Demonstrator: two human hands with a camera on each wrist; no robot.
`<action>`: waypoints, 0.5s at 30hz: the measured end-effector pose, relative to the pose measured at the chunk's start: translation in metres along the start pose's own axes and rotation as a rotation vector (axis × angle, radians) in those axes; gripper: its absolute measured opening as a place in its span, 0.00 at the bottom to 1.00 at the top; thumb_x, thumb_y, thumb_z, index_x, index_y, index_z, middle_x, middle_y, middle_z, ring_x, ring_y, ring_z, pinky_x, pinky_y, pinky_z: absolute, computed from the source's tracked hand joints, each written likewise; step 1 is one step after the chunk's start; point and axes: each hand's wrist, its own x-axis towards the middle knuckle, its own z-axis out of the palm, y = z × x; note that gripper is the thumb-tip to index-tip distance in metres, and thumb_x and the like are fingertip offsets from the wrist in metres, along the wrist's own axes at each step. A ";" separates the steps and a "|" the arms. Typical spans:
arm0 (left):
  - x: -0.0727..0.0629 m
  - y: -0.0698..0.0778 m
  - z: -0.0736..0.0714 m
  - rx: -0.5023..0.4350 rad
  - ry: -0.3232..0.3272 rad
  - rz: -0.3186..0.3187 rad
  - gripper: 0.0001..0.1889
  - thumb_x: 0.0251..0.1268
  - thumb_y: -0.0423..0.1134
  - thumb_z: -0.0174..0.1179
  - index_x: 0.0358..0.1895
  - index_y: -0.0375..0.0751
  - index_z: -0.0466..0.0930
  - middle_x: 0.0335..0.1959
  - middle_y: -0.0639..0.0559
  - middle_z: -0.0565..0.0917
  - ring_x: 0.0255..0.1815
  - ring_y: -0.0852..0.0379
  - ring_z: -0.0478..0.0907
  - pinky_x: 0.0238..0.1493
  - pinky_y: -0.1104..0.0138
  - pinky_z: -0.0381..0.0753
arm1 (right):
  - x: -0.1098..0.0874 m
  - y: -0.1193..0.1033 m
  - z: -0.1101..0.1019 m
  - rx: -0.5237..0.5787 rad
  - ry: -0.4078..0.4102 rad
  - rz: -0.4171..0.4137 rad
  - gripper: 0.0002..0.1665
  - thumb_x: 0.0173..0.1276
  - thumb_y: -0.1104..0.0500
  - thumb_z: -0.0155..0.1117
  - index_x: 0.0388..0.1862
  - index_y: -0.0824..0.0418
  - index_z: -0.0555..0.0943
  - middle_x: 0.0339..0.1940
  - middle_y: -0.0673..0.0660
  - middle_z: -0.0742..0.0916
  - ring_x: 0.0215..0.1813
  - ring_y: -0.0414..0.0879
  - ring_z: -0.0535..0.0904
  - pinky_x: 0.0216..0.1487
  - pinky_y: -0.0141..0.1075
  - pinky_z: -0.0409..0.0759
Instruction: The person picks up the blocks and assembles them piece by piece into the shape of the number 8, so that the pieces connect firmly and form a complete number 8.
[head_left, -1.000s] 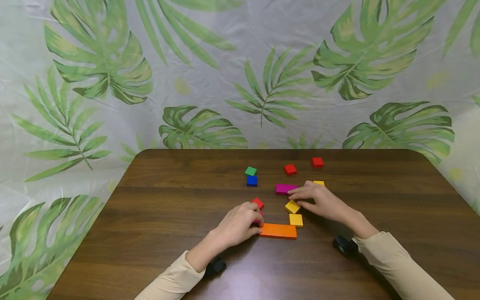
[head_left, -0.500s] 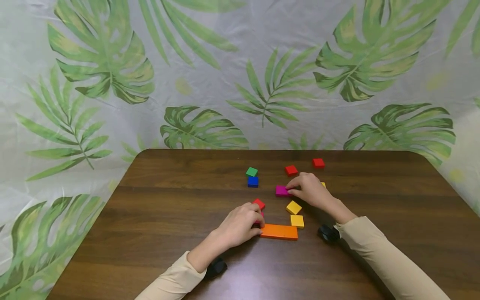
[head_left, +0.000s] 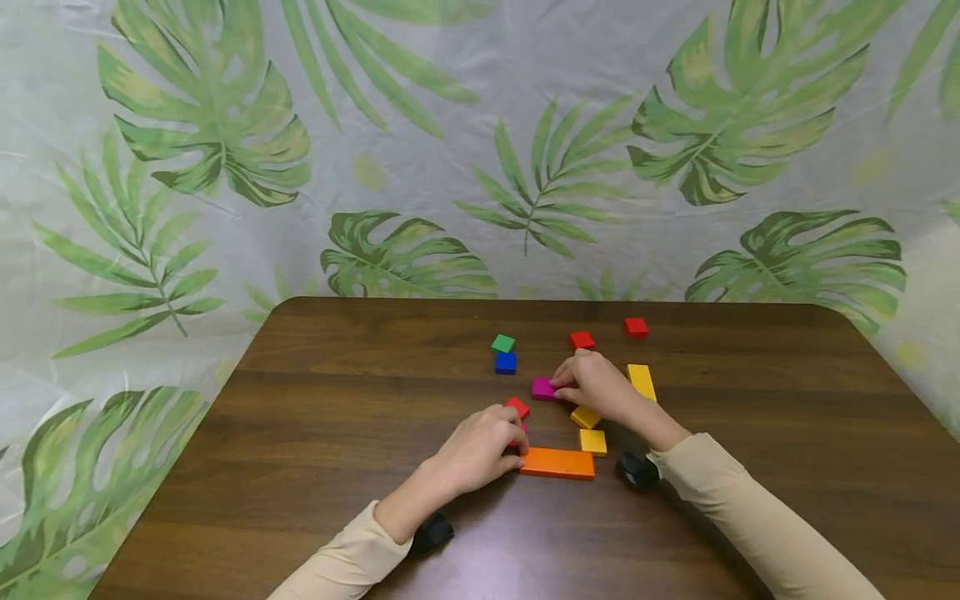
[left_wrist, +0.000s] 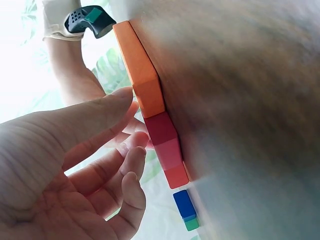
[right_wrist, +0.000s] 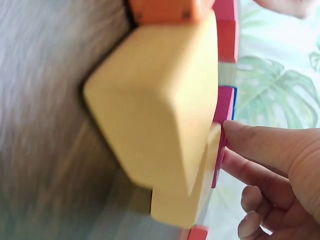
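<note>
In the head view my right hand (head_left: 596, 386) pinches the left-pointing magenta block (head_left: 543, 388) between thumb and index finger. The right wrist view shows the thumb tip on the magenta block (right_wrist: 226, 102), with the other fingers loosely bent. My left hand (head_left: 480, 446) rests with relaxed fingers at the left end of the long orange block (head_left: 557, 463). In the left wrist view its thumb tip touches the orange block (left_wrist: 142, 75), while other fingertips lie close to the pink block (left_wrist: 164, 132). A red block (head_left: 517, 407) lies just beyond that hand.
Two yellow blocks (head_left: 592, 442) sit above the orange block's right end, the upper one partly under my right hand. A long yellow block (head_left: 641, 382) lies right of it. Farther back are a blue block (head_left: 506, 362), a green block (head_left: 503, 342) and red blocks (head_left: 636, 327).
My right hand has moved from beside the yellow block to the magenta block, taken hold of it and shifted it left and slightly nearer. My left hand stays in place.
</note>
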 end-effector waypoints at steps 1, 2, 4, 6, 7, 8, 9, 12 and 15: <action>0.000 0.000 0.000 -0.001 -0.001 0.000 0.04 0.54 0.44 0.67 0.29 0.51 0.85 0.32 0.59 0.79 0.36 0.62 0.72 0.40 0.73 0.74 | 0.000 -0.002 0.000 0.003 -0.003 0.004 0.09 0.57 0.61 0.69 0.36 0.63 0.88 0.36 0.55 0.89 0.41 0.49 0.81 0.46 0.41 0.78; 0.000 0.001 0.000 -0.002 -0.002 0.002 0.04 0.54 0.44 0.67 0.29 0.51 0.85 0.32 0.59 0.79 0.36 0.62 0.72 0.40 0.73 0.74 | -0.001 -0.003 0.001 0.003 -0.006 0.008 0.09 0.56 0.60 0.69 0.36 0.63 0.88 0.36 0.55 0.89 0.41 0.49 0.80 0.44 0.40 0.78; 0.000 0.001 0.000 -0.003 -0.004 0.005 0.04 0.54 0.45 0.67 0.29 0.51 0.85 0.32 0.59 0.79 0.36 0.62 0.72 0.40 0.73 0.74 | -0.002 -0.005 0.002 0.002 -0.014 0.015 0.10 0.57 0.60 0.69 0.36 0.62 0.88 0.36 0.54 0.89 0.40 0.48 0.79 0.42 0.38 0.78; 0.001 0.001 0.000 -0.003 -0.005 0.008 0.04 0.54 0.45 0.67 0.29 0.51 0.85 0.32 0.59 0.79 0.36 0.62 0.72 0.40 0.73 0.74 | -0.003 -0.006 0.003 0.013 -0.018 0.023 0.10 0.56 0.59 0.69 0.37 0.62 0.88 0.36 0.54 0.89 0.39 0.47 0.78 0.41 0.37 0.78; 0.001 0.001 -0.001 -0.004 -0.005 0.008 0.04 0.54 0.45 0.67 0.29 0.51 0.85 0.32 0.59 0.79 0.36 0.62 0.72 0.40 0.73 0.74 | -0.003 -0.006 0.004 0.015 -0.017 0.019 0.10 0.56 0.59 0.70 0.37 0.62 0.88 0.36 0.54 0.89 0.39 0.46 0.78 0.41 0.37 0.78; 0.001 0.001 -0.001 -0.005 -0.005 0.008 0.04 0.54 0.44 0.67 0.29 0.51 0.85 0.32 0.59 0.79 0.36 0.62 0.72 0.40 0.74 0.74 | -0.004 -0.006 0.004 0.015 -0.014 0.013 0.10 0.56 0.59 0.70 0.37 0.61 0.88 0.36 0.54 0.89 0.39 0.46 0.78 0.41 0.36 0.78; 0.001 0.001 -0.001 -0.005 -0.005 0.006 0.04 0.54 0.44 0.67 0.29 0.51 0.85 0.32 0.59 0.79 0.36 0.62 0.72 0.39 0.74 0.74 | -0.004 -0.006 0.004 0.017 -0.010 0.005 0.10 0.56 0.59 0.70 0.37 0.61 0.88 0.36 0.54 0.89 0.39 0.46 0.78 0.41 0.36 0.78; 0.001 0.001 -0.002 -0.004 -0.003 0.002 0.04 0.54 0.44 0.67 0.30 0.51 0.85 0.33 0.59 0.79 0.36 0.62 0.72 0.39 0.74 0.74 | -0.004 -0.006 0.005 0.022 -0.002 -0.014 0.11 0.56 0.58 0.70 0.38 0.61 0.88 0.36 0.53 0.89 0.39 0.45 0.78 0.41 0.36 0.79; 0.000 0.002 -0.002 0.006 -0.002 0.002 0.04 0.55 0.44 0.67 0.30 0.51 0.85 0.33 0.59 0.79 0.36 0.62 0.72 0.39 0.74 0.74 | -0.004 -0.006 0.006 0.022 -0.008 -0.019 0.11 0.56 0.58 0.70 0.38 0.60 0.88 0.36 0.53 0.89 0.39 0.45 0.78 0.41 0.35 0.79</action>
